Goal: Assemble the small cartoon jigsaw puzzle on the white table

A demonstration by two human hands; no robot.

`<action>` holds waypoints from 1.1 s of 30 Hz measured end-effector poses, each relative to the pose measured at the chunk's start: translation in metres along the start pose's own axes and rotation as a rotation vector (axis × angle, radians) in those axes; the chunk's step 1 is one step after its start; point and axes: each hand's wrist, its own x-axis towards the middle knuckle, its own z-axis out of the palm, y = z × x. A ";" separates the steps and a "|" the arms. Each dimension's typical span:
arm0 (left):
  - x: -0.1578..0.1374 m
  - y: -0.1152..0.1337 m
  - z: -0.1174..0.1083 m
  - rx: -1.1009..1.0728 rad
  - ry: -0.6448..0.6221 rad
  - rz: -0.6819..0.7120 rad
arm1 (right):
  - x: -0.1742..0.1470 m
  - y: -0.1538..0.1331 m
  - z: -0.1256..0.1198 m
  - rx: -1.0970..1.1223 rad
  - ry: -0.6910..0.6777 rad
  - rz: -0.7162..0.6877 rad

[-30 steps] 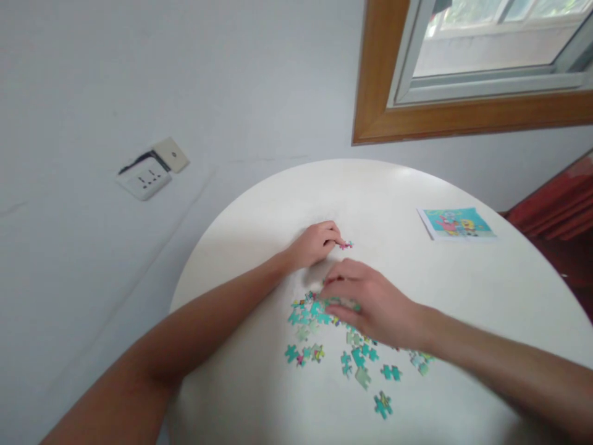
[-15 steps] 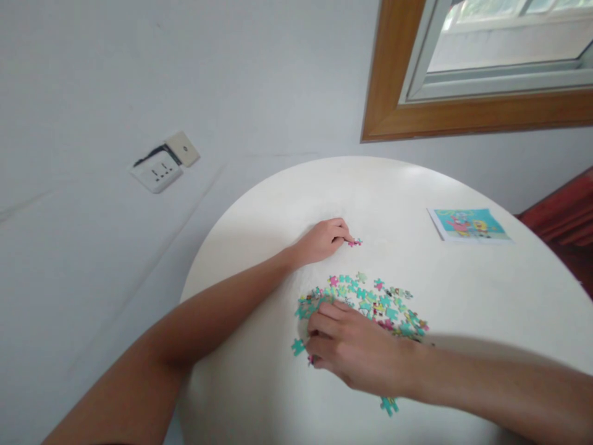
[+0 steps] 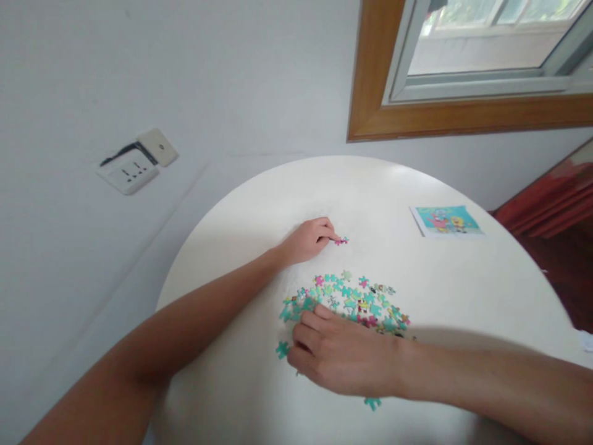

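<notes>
My left hand (image 3: 308, 239) rests on the round white table (image 3: 463, 290), its fingertips pinched on a small pink puzzle piece (image 3: 341, 240). A heap of loose teal and pink puzzle pieces (image 3: 352, 300) lies in the middle of the table. My right hand (image 3: 340, 358) lies palm down on the near left part of the heap, fingers curled over some pieces; what it grips is hidden. Single teal pieces lie at its left (image 3: 282, 350) and below the wrist (image 3: 372, 403).
A printed picture card (image 3: 445, 220) lies at the far right of the table. A wall socket (image 3: 131, 165) is on the white wall at left. A wood-framed window (image 3: 463, 68) is at top right, red fabric (image 3: 546, 207) at right.
My right hand moved from the far side of the heap toward me and left, onto its near edge. My left hand stayed on the pink piece. The view shifted slightly.
</notes>
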 end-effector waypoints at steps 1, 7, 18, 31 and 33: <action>0.000 0.000 0.000 -0.001 0.003 0.000 | 0.000 0.000 0.000 -0.001 0.000 0.001; -0.001 -0.004 0.001 0.027 -0.006 0.001 | 0.000 0.001 -0.002 0.001 0.019 -0.006; 0.000 0.001 0.000 0.047 0.060 0.063 | 0.002 0.014 -0.009 0.162 0.061 -0.080; -0.005 0.009 -0.005 0.314 -0.082 0.109 | -0.050 0.170 0.006 0.607 0.879 0.876; -0.005 0.010 -0.005 0.326 -0.109 0.125 | -0.055 0.176 0.012 0.612 0.809 0.911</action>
